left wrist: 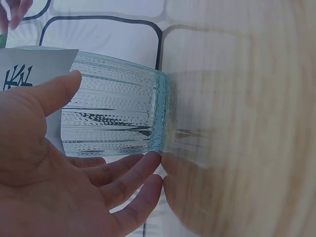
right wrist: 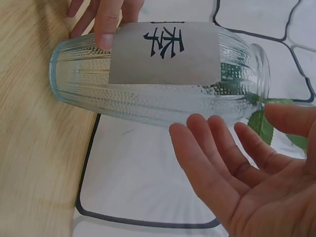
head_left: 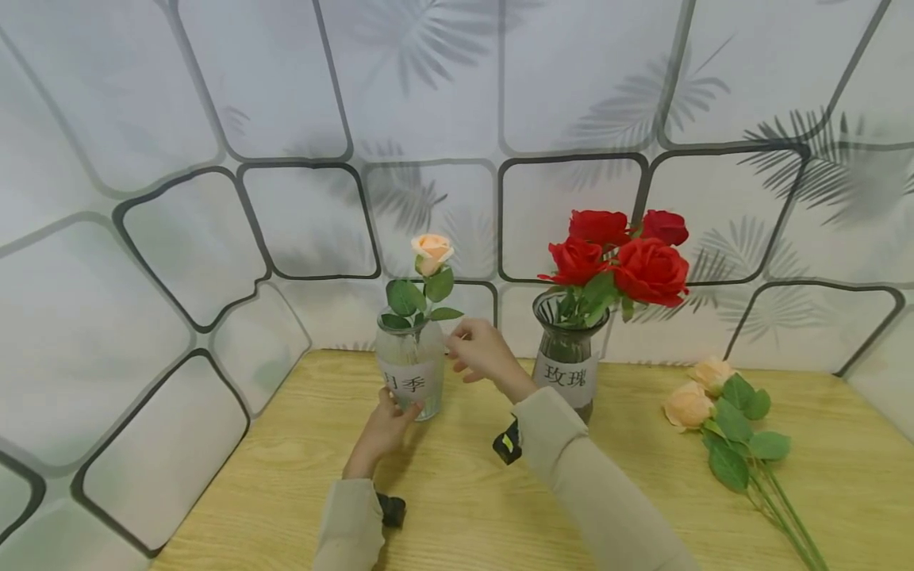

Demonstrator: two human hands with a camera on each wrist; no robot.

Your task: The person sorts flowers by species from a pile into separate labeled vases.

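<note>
A clear ribbed glass vase (head_left: 429, 404) with a white paper label stands upright on the table. One peach rose (head_left: 432, 252) with green leaves stands in it. My left hand (head_left: 383, 432) holds the vase low down; in the left wrist view its thumb lies by the label (left wrist: 37, 74) and its fingers reach round the other side. Beside the vase's upper part is my right hand (head_left: 485, 353), fingers loosely bent and holding nothing. The right wrist view shows its fingertips close to the glass (right wrist: 148, 106); whether they touch, I cannot tell.
To the right stands a dark glass vase (head_left: 560, 347) with a labelled front and several red roses (head_left: 651, 270). Peach roses (head_left: 689, 404) with long green stems lie on the wooden table (head_left: 457, 507) at the right. A patterned cloth wall (head_left: 435, 214) rises behind.
</note>
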